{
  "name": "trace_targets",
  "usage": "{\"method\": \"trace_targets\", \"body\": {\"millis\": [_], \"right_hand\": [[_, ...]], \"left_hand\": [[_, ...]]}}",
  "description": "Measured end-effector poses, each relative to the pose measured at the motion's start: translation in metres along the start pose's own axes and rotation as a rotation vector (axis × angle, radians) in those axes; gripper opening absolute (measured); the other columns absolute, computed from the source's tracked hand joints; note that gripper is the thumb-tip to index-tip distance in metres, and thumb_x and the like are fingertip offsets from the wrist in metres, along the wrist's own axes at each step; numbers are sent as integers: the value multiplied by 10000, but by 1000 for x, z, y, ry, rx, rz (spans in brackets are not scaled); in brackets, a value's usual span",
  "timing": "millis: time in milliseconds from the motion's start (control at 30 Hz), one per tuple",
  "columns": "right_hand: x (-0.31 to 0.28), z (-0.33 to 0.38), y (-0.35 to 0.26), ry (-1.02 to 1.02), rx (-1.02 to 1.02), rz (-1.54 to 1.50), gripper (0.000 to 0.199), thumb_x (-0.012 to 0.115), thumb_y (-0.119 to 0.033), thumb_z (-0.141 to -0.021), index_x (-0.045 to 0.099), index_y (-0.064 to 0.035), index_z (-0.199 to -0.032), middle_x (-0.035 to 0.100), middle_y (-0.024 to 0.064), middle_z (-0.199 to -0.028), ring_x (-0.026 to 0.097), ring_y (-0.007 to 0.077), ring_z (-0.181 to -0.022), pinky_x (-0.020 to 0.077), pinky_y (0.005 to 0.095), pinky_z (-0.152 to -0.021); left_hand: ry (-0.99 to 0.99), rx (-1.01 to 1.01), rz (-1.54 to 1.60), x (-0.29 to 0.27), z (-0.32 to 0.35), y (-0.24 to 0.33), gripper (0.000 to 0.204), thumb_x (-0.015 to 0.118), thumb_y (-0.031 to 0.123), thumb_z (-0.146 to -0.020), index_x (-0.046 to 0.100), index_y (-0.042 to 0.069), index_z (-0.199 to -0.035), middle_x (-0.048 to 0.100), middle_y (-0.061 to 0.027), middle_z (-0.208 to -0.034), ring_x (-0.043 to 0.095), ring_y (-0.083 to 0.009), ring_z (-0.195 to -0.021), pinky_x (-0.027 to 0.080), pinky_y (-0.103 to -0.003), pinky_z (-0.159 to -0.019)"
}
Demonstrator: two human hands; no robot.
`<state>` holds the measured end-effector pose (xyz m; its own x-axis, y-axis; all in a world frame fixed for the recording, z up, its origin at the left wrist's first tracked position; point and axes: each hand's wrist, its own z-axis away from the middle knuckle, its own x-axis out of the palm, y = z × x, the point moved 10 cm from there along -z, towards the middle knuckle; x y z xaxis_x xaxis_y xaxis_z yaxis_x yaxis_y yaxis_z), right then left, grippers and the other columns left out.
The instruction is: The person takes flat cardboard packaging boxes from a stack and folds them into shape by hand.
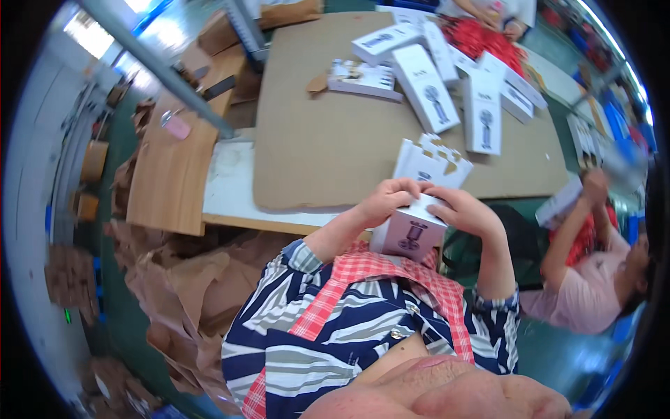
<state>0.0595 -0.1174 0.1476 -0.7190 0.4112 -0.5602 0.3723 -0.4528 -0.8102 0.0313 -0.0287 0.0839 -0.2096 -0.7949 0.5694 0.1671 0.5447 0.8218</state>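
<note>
Gripping a small white carton [410, 234] close to my chest, both hands clamped on it: left hand [382, 201] over its top left edge, right hand [466, 209] over the top right. Flat cartons [430, 162] lie just beyond on the cardboard sheet [328, 140].

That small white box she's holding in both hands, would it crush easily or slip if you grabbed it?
The small white box looks like thin folded card, so it would probably dent under a hard squeeze. Both hands, left hand and right hand, hold it up without resting it on anything, which suggests it is light. Its flat faces and square edges should give a fair grip, and it would not roll.
</note>
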Motion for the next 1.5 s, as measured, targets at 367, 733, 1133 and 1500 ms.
{"method": "trace_targets", "body": {"millis": [367, 733, 1133, 1500], "right_hand": [[-48, 5, 17, 328, -94, 6, 481, 681, -246, -810, 526, -16, -1203, 582, 149, -1141, 559, 259, -1066, 446, 345, -896], [-18, -16, 213, 774, 371, -274, 620, 569, -339, -855, 368, 90, -1255, 519, 318, -1166, 493, 424, -1131, 388, 423, -962], [-23, 15, 94, 574, 71, -743, 525, 590, -294, -877, 441, 31, -1262, 616, 170, -1088, 596, 228, -992, 457, 325, -874], [-2, 16, 32, 407, -326, -1238, 594, 558, -233, -876, 335, -46, -1394, 393, 120, -1388, 386, 238, -1269, 286, 342, -1059]], "left_hand": [[428, 277, 9, -74, -1, 36, 259, 442, 2, -855, 531, 37, -1095, 522, -123, -1249, 500, -214, -1136, 402, -331, -930], [530, 90, -594, -105, -60, -20, 581, 493, 164, -899, 249, -16, -1394, 353, -210, -1390, 332, -310, -1299, 310, -387, -1030], [42, -76, -545, 1, 0, 10, 406, 602, 65, -839, 430, 15, -1204, 509, -99, -1141, 517, -135, -1021, 438, -274, -862], [91, 92, -449, -4, 1, 15, 638, 746, 78, -703, 400, -5, -1232, 515, -128, -1155, 532, -203, -1065, 448, -342, -913]]}}
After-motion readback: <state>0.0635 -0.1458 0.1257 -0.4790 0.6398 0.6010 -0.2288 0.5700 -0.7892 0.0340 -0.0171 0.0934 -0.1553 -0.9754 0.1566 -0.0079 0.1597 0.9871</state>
